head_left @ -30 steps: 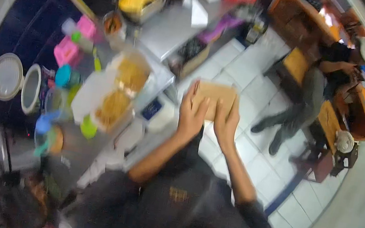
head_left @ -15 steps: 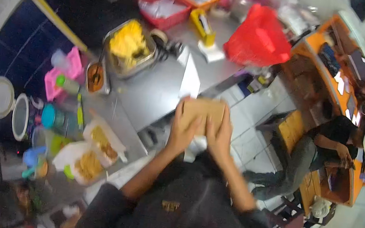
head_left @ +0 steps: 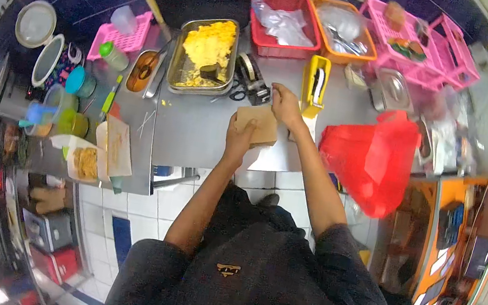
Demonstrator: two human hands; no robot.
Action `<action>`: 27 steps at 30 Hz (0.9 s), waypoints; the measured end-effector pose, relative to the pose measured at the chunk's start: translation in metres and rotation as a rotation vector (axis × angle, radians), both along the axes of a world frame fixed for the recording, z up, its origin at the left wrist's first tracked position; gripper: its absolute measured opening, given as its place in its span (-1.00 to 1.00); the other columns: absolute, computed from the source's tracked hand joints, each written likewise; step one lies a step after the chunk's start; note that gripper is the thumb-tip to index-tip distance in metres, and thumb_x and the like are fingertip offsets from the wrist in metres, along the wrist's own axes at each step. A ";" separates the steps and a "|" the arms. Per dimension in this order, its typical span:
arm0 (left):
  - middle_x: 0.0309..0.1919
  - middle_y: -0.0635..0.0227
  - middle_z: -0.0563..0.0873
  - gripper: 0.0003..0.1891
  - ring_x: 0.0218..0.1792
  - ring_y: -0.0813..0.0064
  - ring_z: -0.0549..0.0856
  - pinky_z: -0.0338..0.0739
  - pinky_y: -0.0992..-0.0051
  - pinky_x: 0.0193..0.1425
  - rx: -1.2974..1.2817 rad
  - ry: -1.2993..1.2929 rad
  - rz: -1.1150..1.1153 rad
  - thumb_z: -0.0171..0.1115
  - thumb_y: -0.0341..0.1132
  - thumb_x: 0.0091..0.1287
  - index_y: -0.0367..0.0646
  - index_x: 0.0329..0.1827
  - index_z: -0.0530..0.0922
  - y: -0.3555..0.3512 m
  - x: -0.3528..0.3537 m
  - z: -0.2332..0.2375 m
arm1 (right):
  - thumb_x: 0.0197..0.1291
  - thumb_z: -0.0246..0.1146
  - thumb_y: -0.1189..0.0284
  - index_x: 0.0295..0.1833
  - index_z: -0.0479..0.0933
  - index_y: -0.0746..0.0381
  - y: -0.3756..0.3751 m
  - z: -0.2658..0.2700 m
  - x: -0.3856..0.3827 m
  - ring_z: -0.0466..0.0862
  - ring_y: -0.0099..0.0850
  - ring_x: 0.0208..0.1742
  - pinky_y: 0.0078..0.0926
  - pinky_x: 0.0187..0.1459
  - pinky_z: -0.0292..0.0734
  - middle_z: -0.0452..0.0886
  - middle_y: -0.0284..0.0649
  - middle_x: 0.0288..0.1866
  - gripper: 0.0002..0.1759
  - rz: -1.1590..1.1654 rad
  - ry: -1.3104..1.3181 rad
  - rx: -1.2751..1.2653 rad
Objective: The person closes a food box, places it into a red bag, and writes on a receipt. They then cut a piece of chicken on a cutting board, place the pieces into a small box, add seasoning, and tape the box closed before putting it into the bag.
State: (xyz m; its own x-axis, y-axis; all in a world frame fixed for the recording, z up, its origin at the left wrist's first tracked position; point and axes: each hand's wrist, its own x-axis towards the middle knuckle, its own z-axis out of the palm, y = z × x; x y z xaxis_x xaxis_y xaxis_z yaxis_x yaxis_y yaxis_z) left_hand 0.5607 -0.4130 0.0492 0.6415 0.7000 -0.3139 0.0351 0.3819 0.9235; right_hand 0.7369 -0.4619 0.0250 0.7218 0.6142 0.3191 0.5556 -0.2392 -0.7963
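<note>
A closed brown cardboard box (head_left: 257,125) is held over the front of the steel table (head_left: 188,133). My left hand (head_left: 239,137) grips its left side, thumb on top. Just beyond the box's right corner is my right hand (head_left: 285,104), its fingers pinched at the black tape dispenser (head_left: 252,79); whether tape is between them is too small to tell. A yellow dispenser (head_left: 315,86) stands to the right of that hand. Left of the black dispenser sits a metal tray of yellow food (head_left: 209,48).
A red bag (head_left: 374,156) lies at the table's right. Red (head_left: 280,49) and orange (head_left: 339,57) baskets line the back. A sauce container (head_left: 141,71) and an open food box (head_left: 85,164) are on the left, near a green-handled knife (head_left: 112,95).
The view has turned toward the table. My right hand has let go of the box and moved to the black dispenser. My left hand still holds the box, now over the table.
</note>
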 end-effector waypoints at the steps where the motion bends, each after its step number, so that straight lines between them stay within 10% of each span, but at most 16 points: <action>1: 0.12 0.20 0.63 -0.44 0.05 0.42 0.67 0.62 0.43 0.09 0.002 0.030 0.016 0.28 -0.30 0.42 -0.22 0.41 0.29 0.002 0.008 -0.007 | 0.30 0.17 0.38 0.05 0.61 0.42 0.004 0.000 0.003 0.67 0.11 0.01 -0.13 0.10 0.56 0.67 0.21 -0.01 -0.65 0.031 0.004 -0.005; 10: 0.00 0.21 0.68 -0.42 -0.16 0.34 0.75 0.68 0.30 -0.29 -0.060 0.105 0.025 0.33 -0.22 0.38 -0.10 0.40 0.30 0.017 0.028 -0.041 | 0.22 0.24 0.33 -0.19 0.72 0.31 0.020 0.025 0.000 0.72 0.09 -0.15 -0.11 -0.06 0.61 0.70 0.15 -0.24 -0.73 0.176 0.027 -0.255; 21: 0.12 0.19 0.61 -0.40 0.00 0.31 0.72 0.75 0.29 -0.20 -0.147 0.208 -0.005 0.26 -0.31 0.42 -0.08 0.46 0.22 0.018 0.023 -0.017 | 0.08 0.46 0.10 -0.39 0.76 0.20 0.047 -0.022 0.007 0.64 -0.45 -0.49 -0.38 -0.33 0.55 0.68 -0.17 -0.55 -0.65 0.003 0.611 -0.324; 27: 0.14 0.19 0.60 -0.39 0.00 0.29 0.72 0.77 0.25 -0.16 -0.191 0.139 0.033 0.28 -0.34 0.41 -0.09 0.46 0.21 0.014 0.023 -0.017 | 0.08 0.42 0.02 -0.29 0.78 0.10 0.053 -0.040 0.007 0.75 -0.30 -0.33 -0.29 -0.22 0.59 0.77 -0.21 -0.37 -0.64 -0.107 0.539 -0.392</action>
